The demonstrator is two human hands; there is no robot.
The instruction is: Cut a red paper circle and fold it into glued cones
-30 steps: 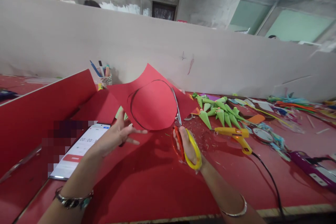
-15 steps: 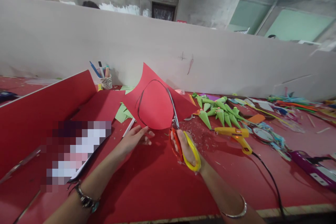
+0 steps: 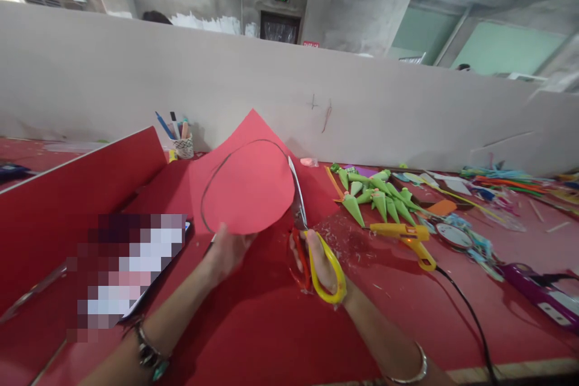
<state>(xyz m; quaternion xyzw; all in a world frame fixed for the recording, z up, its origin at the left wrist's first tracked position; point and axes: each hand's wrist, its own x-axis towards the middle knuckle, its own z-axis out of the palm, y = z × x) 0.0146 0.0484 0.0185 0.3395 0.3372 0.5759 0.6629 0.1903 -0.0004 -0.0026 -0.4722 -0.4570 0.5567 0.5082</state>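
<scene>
A red paper sheet [image 3: 253,187] with a dark curved outline drawn on it stands tilted above the red table. My left hand [image 3: 227,253] is at its lower left edge, slightly blurred, with fingertips partly behind the paper, gripping its edge. My right hand [image 3: 320,265] has its fingers through the red and yellow handles of the scissors [image 3: 329,277]. Their blades point up and away, spread at the paper's right side, along the cut edge beside the outline.
Green paper cones [image 3: 380,196], a yellow glue gun [image 3: 407,232] with a black cable, and a purple device [image 3: 538,292] lie to the right. At left are a pen cup [image 3: 183,146], a blurred-out phone [image 3: 158,271] and a red upright panel [image 3: 85,193].
My left hand has gone from spread fingers beside the paper to its lower edge. The paper has turned and widened toward the left. The scissors have shifted slightly down.
</scene>
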